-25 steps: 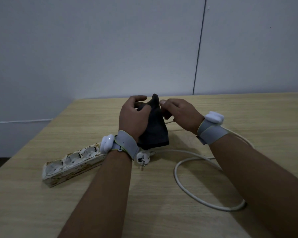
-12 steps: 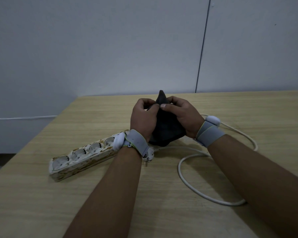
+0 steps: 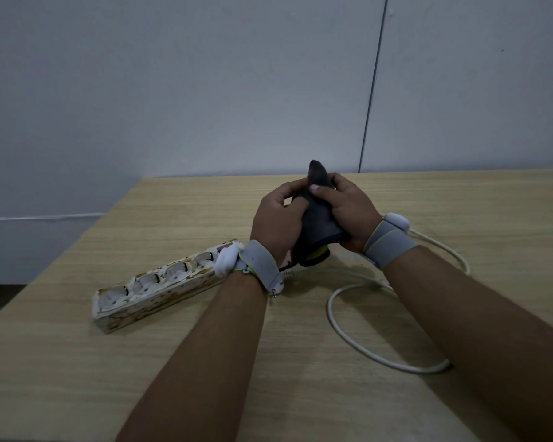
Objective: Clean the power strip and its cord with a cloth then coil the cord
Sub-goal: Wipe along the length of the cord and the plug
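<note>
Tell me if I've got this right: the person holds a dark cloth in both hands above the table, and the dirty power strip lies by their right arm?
Not quite. In the head view, both the left hand and right hand do grip the dark cloth, but the dirty power strip lies on the table by the left arm, not the right.

Bare table (image 3: 300, 393) lies open between the power strip (image 3: 160, 287) at left and the cord (image 3: 358, 346) loop at right
</note>
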Available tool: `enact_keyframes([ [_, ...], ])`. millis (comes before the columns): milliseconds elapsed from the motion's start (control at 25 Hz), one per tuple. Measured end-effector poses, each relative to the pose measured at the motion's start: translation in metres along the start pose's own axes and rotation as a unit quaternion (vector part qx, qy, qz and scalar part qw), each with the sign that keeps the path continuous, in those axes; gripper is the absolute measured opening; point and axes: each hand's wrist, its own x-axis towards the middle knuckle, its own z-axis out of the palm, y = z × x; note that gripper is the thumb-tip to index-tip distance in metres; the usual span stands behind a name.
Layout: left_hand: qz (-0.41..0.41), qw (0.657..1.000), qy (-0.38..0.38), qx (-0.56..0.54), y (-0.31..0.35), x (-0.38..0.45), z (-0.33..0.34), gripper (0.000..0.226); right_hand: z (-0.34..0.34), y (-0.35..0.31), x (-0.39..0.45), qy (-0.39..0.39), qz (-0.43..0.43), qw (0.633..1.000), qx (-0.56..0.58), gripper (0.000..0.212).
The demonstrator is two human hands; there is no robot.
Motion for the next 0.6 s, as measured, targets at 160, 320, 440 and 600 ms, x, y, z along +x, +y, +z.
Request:
enact_keyframes([
  [160, 0.039, 0.995, -0.021, 0.088, 0.002, 0.001, -0.003, 0.033, -0.006, -0.007, 0.002, 0.006, 0.027, 0.999, -0.043, 0.006],
  [320, 0.057, 0.985, -0.022, 0.161, 0.001, 0.006, -0.02, 0.022, -0.015, -0.015, 0.002, 0.026, 0.02, 0.993, -0.115, 0.01],
  [440, 0.049, 0.988, -0.008, 0.145, 0.007, 0.016, -0.047, 0.018, -0.029, -0.024, 0.004, 0.058, 0.009, 0.959, -0.278, 0.012],
  [600, 0.036, 0.949, -0.079, 0.302, 0.01, 0.021, -0.081, 0.024, -0.04, -0.029, 0.007, 0.028, -0.012, 0.841, -0.54, 0.016],
])
